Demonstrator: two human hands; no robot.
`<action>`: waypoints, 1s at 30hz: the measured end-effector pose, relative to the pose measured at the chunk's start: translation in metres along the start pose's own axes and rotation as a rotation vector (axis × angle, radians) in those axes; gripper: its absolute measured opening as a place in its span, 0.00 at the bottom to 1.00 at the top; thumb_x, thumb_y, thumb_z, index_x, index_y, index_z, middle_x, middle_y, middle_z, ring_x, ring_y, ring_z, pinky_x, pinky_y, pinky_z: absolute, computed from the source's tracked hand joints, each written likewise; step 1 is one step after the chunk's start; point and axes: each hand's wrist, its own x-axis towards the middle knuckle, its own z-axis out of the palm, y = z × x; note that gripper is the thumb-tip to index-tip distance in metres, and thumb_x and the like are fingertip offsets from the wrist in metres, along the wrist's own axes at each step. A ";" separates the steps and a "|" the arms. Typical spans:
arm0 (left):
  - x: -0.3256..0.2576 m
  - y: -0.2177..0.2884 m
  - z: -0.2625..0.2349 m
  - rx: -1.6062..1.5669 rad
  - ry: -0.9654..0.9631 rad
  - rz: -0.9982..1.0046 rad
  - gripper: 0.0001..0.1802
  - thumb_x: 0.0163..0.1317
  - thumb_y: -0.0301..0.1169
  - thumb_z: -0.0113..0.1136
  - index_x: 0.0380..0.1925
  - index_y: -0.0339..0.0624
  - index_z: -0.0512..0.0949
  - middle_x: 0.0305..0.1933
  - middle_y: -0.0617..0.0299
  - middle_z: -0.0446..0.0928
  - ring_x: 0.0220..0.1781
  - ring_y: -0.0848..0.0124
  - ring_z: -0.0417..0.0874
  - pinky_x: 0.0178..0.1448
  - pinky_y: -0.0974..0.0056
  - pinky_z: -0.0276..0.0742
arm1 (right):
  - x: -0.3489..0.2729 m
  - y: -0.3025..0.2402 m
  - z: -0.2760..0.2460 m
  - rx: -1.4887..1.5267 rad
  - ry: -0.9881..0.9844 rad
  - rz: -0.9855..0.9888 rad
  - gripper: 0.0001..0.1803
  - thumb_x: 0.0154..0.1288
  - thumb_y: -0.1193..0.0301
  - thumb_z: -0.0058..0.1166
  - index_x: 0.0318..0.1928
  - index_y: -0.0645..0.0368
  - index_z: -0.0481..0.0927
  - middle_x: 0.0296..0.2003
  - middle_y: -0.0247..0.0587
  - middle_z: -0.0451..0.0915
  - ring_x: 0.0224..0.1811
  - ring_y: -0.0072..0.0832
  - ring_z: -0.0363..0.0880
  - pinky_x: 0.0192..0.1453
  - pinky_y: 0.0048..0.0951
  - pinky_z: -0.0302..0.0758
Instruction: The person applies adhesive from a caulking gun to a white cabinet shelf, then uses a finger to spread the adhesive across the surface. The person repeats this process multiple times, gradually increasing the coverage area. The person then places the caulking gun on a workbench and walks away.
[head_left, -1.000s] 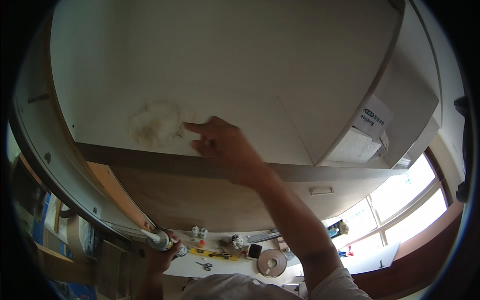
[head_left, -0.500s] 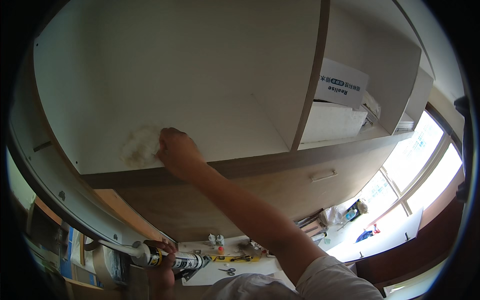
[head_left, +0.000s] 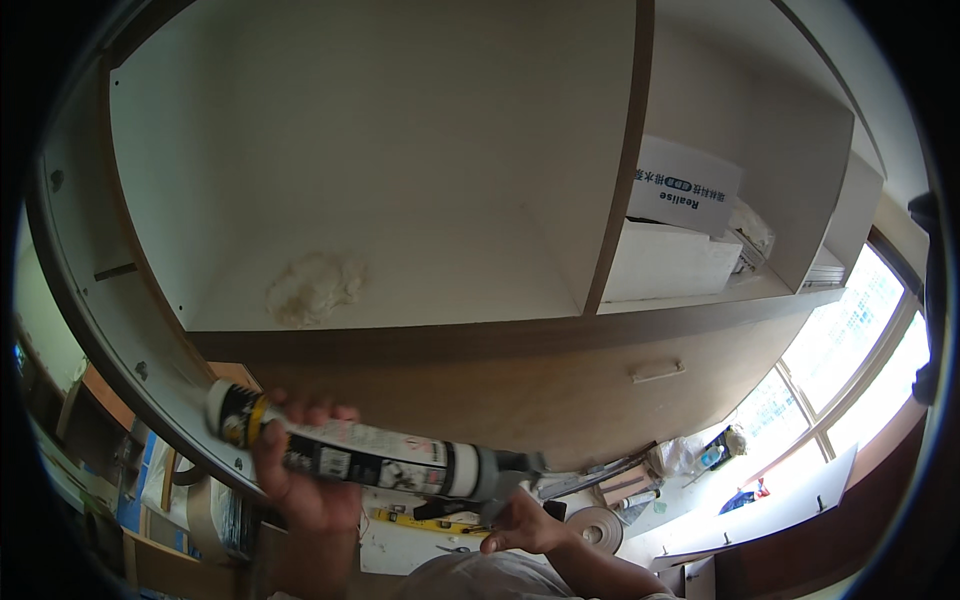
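**Sealant tube held across both hands below the cabinet**

I see the left hand (head_left: 305,480) wrapped around the rear end of a sealant tube (head_left: 360,455), fingers clenched on the barrel, their tips showing over its top edge. The tube sits low in the frame, about 6 o'clock from the open cabinet (head_left: 400,180). Its long axis runs nearly level, from the yellow-banded rear at 9 o'clock, slightly higher, to the grey nozzle end (head_left: 500,472) at 3 o'clock, slightly lower.

The right hand (head_left: 525,525) is just under that nozzle end, at its 5 o'clock, fingers curled. It appears to be pinching the tip, but I cannot tell whether it truly grips or only touches. So the left hand carries the barrel, while the right is the nearer one to the nozzle.

A pale wad of filler (head_left: 312,288) lies on the cabinet's shelf, at 12 o'clock from the tube and well apart from it. White boxes (head_left: 680,230) stand in the right compartment. A tape roll (head_left: 592,525) lies on the bench below.
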 end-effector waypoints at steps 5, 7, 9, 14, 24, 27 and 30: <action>-0.008 -0.039 0.029 -0.091 0.006 -0.163 0.17 0.66 0.35 0.65 0.53 0.48 0.76 0.42 0.67 0.76 0.47 0.70 0.79 0.63 0.53 0.74 | -0.017 -0.017 -0.007 0.086 -0.172 -0.201 0.25 0.68 0.70 0.67 0.62 0.69 0.79 0.54 0.52 0.84 0.60 0.39 0.81 0.69 0.43 0.76; -0.014 -0.049 0.032 -0.048 0.031 -0.192 0.16 0.67 0.35 0.65 0.52 0.48 0.76 0.41 0.67 0.76 0.46 0.71 0.78 0.61 0.55 0.74 | -0.024 -0.012 -0.005 0.244 -0.186 -0.332 0.15 0.72 0.70 0.62 0.52 0.68 0.81 0.47 0.50 0.84 0.55 0.40 0.82 0.69 0.48 0.77; -0.020 -0.060 0.035 -0.007 0.048 -0.241 0.15 0.67 0.33 0.66 0.52 0.48 0.76 0.41 0.66 0.76 0.46 0.70 0.78 0.61 0.55 0.75 | -0.028 0.002 -0.002 0.351 -0.159 -0.403 0.11 0.73 0.69 0.60 0.46 0.66 0.80 0.43 0.48 0.83 0.52 0.41 0.83 0.70 0.50 0.75; -0.036 -0.078 0.041 0.082 0.112 -0.344 0.15 0.64 0.23 0.69 0.49 0.47 0.77 0.40 0.63 0.80 0.46 0.67 0.83 0.56 0.55 0.80 | -0.041 0.038 -0.001 0.535 -0.068 -0.330 0.17 0.76 0.62 0.52 0.31 0.60 0.73 0.27 0.42 0.75 0.36 0.41 0.78 0.53 0.54 0.76; -0.040 -0.078 0.034 0.160 0.145 -0.358 0.12 0.65 0.24 0.70 0.45 0.49 0.79 0.40 0.62 0.79 0.49 0.65 0.82 0.55 0.55 0.79 | -0.036 0.054 -0.005 0.702 -0.082 -0.242 0.20 0.74 0.57 0.55 0.28 0.55 0.69 0.22 0.36 0.67 0.29 0.35 0.71 0.48 0.52 0.73; -0.039 -0.075 0.030 0.136 0.180 -0.347 0.15 0.63 0.21 0.71 0.47 0.44 0.78 0.40 0.62 0.83 0.48 0.66 0.85 0.54 0.58 0.80 | -0.031 0.057 -0.004 0.716 -0.081 -0.230 0.21 0.74 0.56 0.55 0.27 0.55 0.69 0.22 0.36 0.67 0.28 0.35 0.70 0.47 0.52 0.73; -0.037 -0.073 0.025 0.146 0.170 -0.332 0.15 0.63 0.21 0.70 0.47 0.43 0.77 0.40 0.61 0.83 0.48 0.65 0.85 0.55 0.58 0.80 | -0.027 0.060 -0.003 0.713 -0.090 -0.227 0.22 0.75 0.55 0.55 0.27 0.55 0.68 0.22 0.36 0.67 0.27 0.35 0.70 0.47 0.52 0.73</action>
